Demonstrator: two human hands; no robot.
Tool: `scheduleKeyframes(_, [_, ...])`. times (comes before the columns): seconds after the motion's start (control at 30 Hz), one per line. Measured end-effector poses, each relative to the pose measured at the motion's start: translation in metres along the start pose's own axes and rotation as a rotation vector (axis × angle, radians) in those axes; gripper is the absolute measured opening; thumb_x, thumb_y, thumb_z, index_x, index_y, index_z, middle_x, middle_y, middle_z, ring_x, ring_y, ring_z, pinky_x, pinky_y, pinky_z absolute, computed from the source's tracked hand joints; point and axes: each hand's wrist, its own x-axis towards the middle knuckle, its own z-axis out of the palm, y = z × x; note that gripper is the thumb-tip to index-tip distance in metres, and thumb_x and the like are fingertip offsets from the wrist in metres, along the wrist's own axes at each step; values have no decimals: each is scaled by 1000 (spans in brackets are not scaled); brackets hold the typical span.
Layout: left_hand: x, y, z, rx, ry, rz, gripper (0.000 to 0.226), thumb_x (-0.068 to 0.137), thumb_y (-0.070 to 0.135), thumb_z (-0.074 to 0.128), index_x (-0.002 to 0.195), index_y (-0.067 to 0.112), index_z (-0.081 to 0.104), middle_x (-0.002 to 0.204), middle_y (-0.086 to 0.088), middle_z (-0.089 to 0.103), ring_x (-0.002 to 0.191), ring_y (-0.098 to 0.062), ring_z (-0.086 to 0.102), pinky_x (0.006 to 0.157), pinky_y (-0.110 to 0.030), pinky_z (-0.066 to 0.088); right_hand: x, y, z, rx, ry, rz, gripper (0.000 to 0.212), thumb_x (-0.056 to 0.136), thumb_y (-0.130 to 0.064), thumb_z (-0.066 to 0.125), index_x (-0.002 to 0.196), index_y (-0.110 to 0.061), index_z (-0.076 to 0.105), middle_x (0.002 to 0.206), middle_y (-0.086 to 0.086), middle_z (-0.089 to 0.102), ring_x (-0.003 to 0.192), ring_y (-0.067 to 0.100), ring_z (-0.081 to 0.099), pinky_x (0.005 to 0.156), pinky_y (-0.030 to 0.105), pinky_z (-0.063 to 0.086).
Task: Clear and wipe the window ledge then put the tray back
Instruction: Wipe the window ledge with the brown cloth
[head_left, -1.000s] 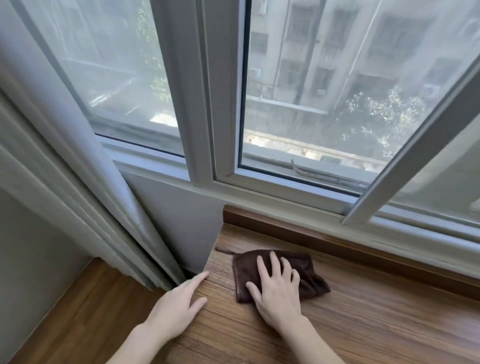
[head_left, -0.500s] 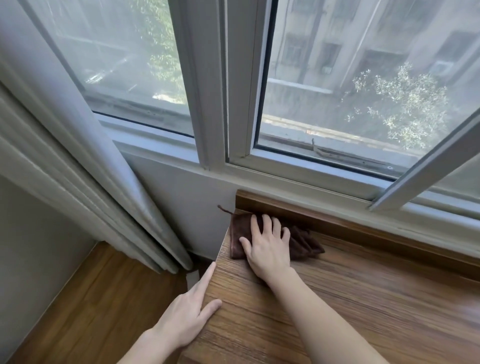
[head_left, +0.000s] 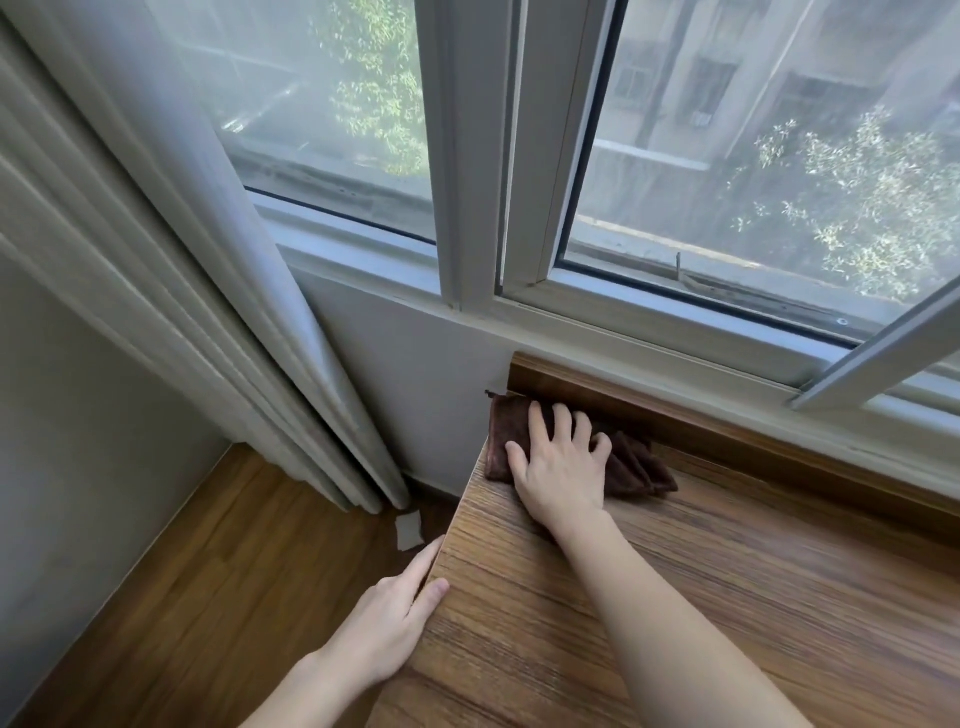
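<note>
at lower centre of the frame our left hand (head_left: 387, 621) rests on the left edge of the wood-grain window ledge (head_left: 649, 597), fingers straight. right of it, mid-frame, our right hand (head_left: 558, 467) presses the folded dark brown cloth (head_left: 631, 467) with fingers spread, in the ledge's far left corner against the raised back trim.

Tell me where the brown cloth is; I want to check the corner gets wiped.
In the head view the brown cloth lies at the ledge's far left corner against the raised back edge, under the right hand.
</note>
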Motion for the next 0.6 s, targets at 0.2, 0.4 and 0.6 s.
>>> scheduleKeyframes(0.2, [-5,0,4,-16,21,0,53,95,63,16,147,59,16,127,28,60,118,-3,59,105,-30,43,-13,-5,-1,2,14,6,66,88,-57,33,140,-21,50,139,11,50,124,34,42,91,51,34])
scheduleKeyframes(0.4, [-2,-7,4,70,17,-40,45,98,64,16,142,68,7,134,10,62,124,-24,58,108,-41,42,-45,-13,-4,16,-13,-3,66,87,-57,36,139,-20,53,139,11,52,126,35,43,93,53,36])
scheduleKeyframes(0.6, [-16,-15,6,91,44,-61,46,98,64,18,144,65,12,144,8,54,132,-26,50,111,-43,38,-95,-22,-7,13,-60,-46,65,88,-57,38,140,-19,51,140,13,50,126,36,43,92,52,34])
